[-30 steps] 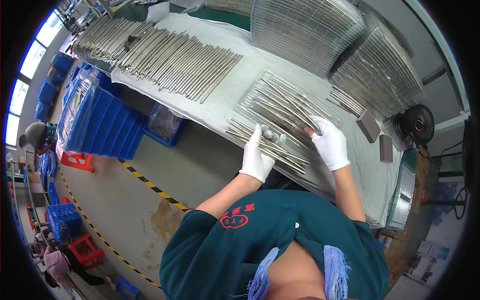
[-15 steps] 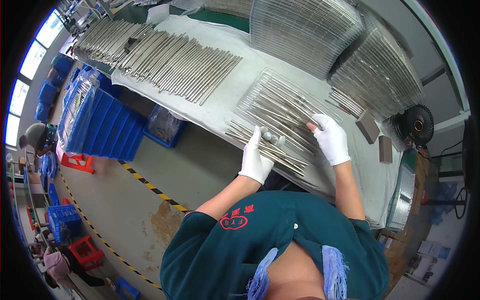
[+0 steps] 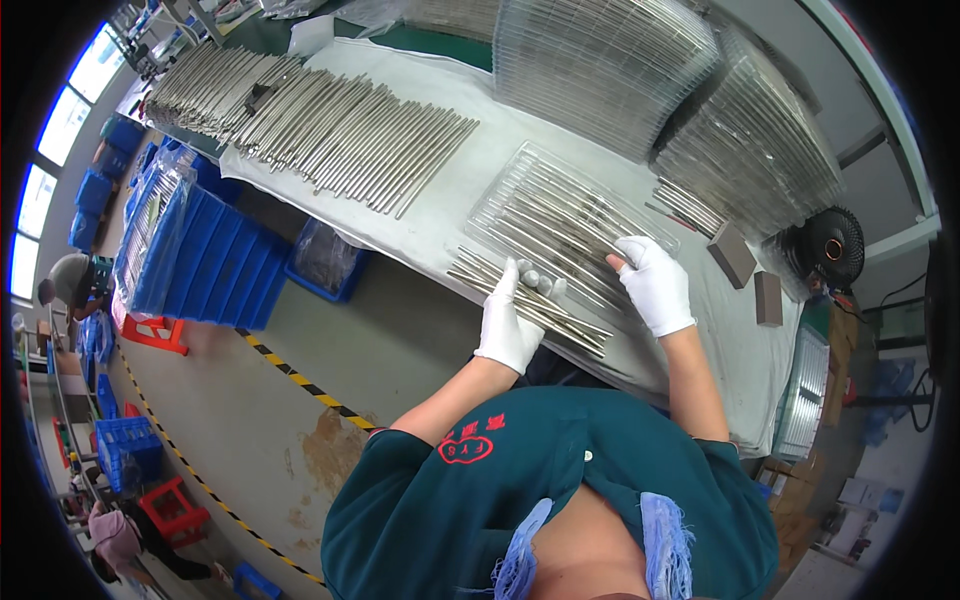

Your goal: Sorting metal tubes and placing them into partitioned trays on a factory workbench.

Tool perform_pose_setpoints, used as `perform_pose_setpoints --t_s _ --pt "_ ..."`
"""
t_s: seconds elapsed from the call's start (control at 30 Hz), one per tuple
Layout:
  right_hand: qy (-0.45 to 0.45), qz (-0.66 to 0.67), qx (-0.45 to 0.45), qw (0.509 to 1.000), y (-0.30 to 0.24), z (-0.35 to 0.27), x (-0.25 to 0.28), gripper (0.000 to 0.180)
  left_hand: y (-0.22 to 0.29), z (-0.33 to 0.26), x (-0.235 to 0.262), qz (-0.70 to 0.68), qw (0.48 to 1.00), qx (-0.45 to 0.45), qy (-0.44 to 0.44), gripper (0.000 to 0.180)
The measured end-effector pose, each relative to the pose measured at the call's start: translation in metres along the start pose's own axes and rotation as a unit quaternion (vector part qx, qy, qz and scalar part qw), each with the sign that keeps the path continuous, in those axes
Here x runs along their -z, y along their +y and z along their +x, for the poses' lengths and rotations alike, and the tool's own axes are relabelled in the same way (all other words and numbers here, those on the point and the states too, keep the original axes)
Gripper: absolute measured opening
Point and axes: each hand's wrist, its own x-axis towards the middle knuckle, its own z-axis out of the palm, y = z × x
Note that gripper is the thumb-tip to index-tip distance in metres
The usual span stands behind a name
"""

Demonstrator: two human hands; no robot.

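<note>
Steel rods (image 3: 530, 300), stiff and likely slick, lie under my gloved left hand (image 3: 512, 318).
My left grip rests open across them; my right hand (image 3: 655, 285) pinches the clear tray (image 3: 560, 215) edge on the counter (image 3: 470, 170).

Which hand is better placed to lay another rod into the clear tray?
Probably the right hand: it already rests on the clear tray. The left hand lies on the loose metal rods beside it.

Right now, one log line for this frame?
left hand: on loose metal rods | right hand: on clear tray of rods | surface: grey cloth-covered table
</note>
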Motion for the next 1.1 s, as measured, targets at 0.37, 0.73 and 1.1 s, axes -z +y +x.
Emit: perform_pose_setpoints --t_s 0.37,0.73,1.1 --pt "0.019 -0.007 0.02 1.0 0.0 0.003 -0.002 0.021 0.0 0.0 -0.003 0.011 1.0 -0.004 0.006 0.021" --pt "0.058 -0.036 0.085 0.994 0.002 0.015 0.003 0.03 0.0 0.0 -0.002 0.017 1.0 -0.004 0.003 0.019" --pt "-0.47 0.514 -0.143 0.704 -0.038 -0.029 0.018 0.052 0.008 -0.01 -0.023 -0.021 0.991 -0.028 -0.13 0.034"
